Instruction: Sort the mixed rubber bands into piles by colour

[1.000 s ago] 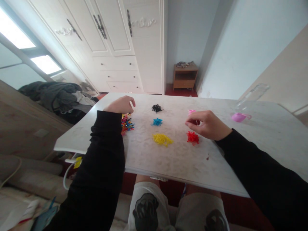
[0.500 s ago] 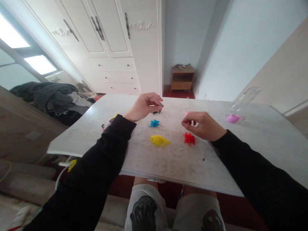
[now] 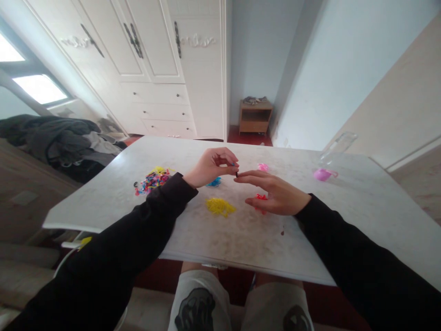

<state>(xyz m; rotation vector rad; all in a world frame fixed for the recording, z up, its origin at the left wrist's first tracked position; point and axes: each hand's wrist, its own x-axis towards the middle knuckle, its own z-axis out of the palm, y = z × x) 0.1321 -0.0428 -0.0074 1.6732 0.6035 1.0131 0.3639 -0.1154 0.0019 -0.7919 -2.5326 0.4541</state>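
Over the middle of the table, my left hand [image 3: 212, 165] is closed in a pinch on small pieces, a black one [image 3: 236, 174] and a blue one [image 3: 233, 164]. My right hand [image 3: 280, 195] has its thumb and fingers apart; its fingertips come up to the black piece, and whether they touch it I cannot tell. Partly behind the left hand lies a small blue pile [image 3: 215, 182]. In front sits a yellow pile [image 3: 219, 207]. Red pieces [image 3: 262, 197] show partly under the right hand, and a pink pile [image 3: 262, 167] lies beyond it.
A mixed multicoloured heap [image 3: 153, 180] rests on the white table [image 3: 241, 243] at left. Toward the right are a purple-pink object [image 3: 323, 174] and a clear container [image 3: 339, 148]. A small dark speck [image 3: 282, 233] marks the near side. Dark clothes [image 3: 62, 142] are piled beyond the left edge.
My right hand has moved left to the left fingertips and its fingers have opened out. The left hand has shifted slightly right and down. The multicoloured heap shows more fully.
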